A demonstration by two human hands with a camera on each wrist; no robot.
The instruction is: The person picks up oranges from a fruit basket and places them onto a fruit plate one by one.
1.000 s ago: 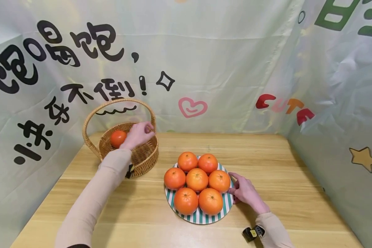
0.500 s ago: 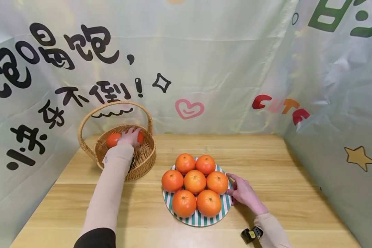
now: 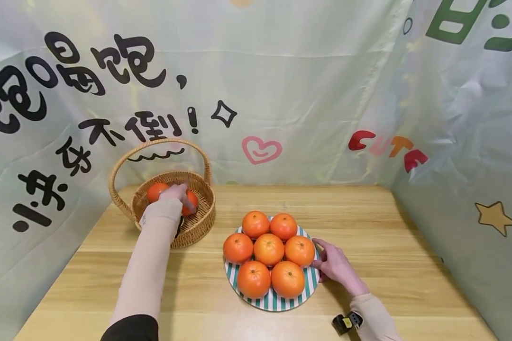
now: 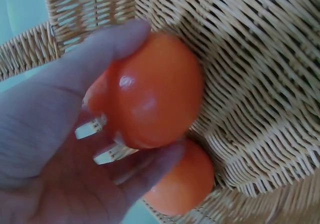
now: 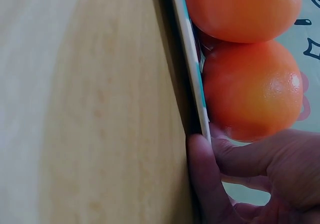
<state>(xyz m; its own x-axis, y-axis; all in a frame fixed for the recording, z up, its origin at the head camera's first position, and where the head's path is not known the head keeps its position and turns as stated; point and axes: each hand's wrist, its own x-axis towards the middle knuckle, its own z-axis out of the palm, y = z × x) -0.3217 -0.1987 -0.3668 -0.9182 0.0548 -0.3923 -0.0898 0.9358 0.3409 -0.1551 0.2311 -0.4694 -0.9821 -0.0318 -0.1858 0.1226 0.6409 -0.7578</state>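
In the head view my left hand reaches into a wicker basket. It holds an orange there; the left wrist view has thumb and fingers around this orange, with slight blur. A second orange sits against the basket's left side. My right hand grips the right rim of a round plate with green and white stripes. From the right wrist, the plate's edge shows between thumb and finger. Several oranges, among them a central one, rest on that plate.
The basket's tall arched handle rises above the left forearm. Beneath everything lies a wooden table, bounded by printed cloth at the back and sides. A small black device is at the right wrist.
My left hand has moved lower and slightly left inside the basket, and a second orange has come into sight beside it. The right hand stays at the plate's rim. The camera view has shifted slightly.
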